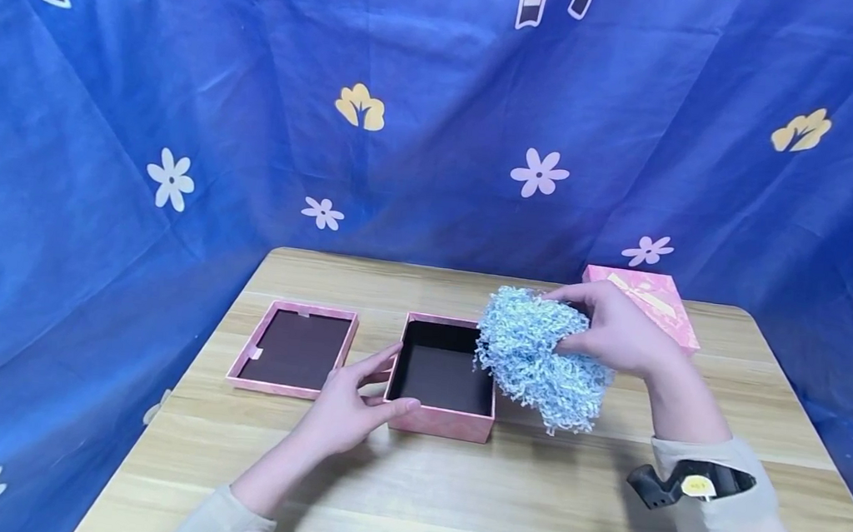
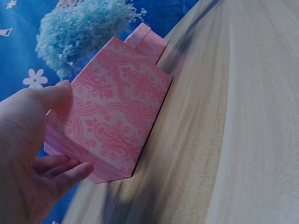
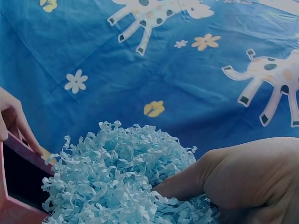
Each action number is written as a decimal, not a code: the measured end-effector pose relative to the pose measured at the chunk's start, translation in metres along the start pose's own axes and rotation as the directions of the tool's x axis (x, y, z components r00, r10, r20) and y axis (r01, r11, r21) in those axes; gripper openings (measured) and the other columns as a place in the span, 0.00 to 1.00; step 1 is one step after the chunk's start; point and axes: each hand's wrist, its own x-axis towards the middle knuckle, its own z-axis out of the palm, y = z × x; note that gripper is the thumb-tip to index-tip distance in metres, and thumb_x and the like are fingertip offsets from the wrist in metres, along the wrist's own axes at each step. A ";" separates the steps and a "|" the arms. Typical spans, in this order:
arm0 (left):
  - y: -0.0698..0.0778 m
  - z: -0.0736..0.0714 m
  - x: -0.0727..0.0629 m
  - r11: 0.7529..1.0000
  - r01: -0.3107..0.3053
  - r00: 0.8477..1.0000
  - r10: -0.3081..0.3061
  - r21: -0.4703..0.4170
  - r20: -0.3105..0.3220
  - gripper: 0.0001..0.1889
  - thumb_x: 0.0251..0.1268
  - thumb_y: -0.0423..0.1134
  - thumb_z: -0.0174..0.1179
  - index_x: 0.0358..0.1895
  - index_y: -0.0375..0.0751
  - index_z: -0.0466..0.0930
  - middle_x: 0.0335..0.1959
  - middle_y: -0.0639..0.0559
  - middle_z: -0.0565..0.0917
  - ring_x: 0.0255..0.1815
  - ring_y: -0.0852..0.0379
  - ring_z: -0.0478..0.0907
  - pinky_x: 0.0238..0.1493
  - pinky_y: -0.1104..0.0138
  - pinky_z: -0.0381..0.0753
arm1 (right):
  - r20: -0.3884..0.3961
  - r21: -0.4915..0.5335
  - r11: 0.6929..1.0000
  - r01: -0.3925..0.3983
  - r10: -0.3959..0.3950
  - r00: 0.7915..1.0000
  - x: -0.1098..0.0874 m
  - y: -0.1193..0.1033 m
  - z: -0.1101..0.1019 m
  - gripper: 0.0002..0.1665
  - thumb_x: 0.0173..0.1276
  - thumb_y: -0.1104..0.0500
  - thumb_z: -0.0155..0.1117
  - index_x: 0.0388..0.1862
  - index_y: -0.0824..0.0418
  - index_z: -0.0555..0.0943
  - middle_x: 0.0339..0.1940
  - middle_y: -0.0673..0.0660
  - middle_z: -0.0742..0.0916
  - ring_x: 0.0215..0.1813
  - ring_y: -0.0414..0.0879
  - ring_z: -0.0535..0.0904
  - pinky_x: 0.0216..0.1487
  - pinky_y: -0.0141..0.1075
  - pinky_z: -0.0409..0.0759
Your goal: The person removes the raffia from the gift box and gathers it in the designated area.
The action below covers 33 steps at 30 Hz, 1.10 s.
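A bundle of light blue crinkled paper shreds [image 1: 532, 354] hangs in my right hand [image 1: 613, 331], beside and partly over the right rim of an open pink box [image 1: 444, 423]. The thumb sinks into the shreds in the right wrist view, so the fingertips are hidden. At the box's front left corner, my left hand [image 1: 355, 402] holds the wall, thumb on the front rim and fingers along the left side. Dark lining shows inside the box, with nothing lying in it. Pink damask patterning covers its outer wall [image 2: 117, 107] in the left wrist view.
To the left lies a shallow pink lid [image 1: 237, 375], dark inside facing up. A pink patterned box with a pale ribbon bow [image 1: 681, 324] stands at the back right, behind my right hand. Blue printed cloth [image 1: 434, 175] hangs behind the wooden table [image 1: 453, 502].
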 end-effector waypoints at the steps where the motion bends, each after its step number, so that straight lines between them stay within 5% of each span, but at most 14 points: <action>1: 0.000 0.000 0.000 1.000 -0.001 1.000 0.001 -0.001 0.000 0.46 0.57 0.50 0.83 0.79 0.57 0.71 0.72 0.38 0.77 0.66 0.38 0.81 0.53 0.63 0.86 | -0.005 -0.003 1.000 -0.006 0.006 1.000 -0.003 0.002 -0.001 0.33 0.52 0.77 0.78 0.60 0.64 0.87 0.50 0.56 0.90 0.46 0.52 0.81 0.45 0.35 0.84; 16: 0.000 0.000 -0.002 1.000 0.020 1.000 -0.020 0.003 -0.005 0.46 0.56 0.50 0.83 0.79 0.59 0.71 0.72 0.38 0.76 0.66 0.39 0.80 0.53 0.65 0.85 | -0.007 -0.004 1.000 0.003 -0.003 1.000 -0.035 0.034 -0.010 0.32 0.49 0.77 0.79 0.57 0.67 0.88 0.47 0.54 0.90 0.45 0.45 0.83 0.47 0.32 0.84; 33: 0.000 -0.001 -0.003 1.000 0.000 1.000 0.000 0.003 -0.007 0.45 0.57 0.48 0.82 0.79 0.57 0.71 0.71 0.39 0.78 0.65 0.41 0.81 0.50 0.65 0.87 | 0.038 -0.029 0.999 -0.015 0.016 0.999 -0.051 0.075 0.012 0.35 0.46 0.76 0.80 0.57 0.63 0.88 0.55 0.54 0.90 0.52 0.44 0.81 0.52 0.33 0.82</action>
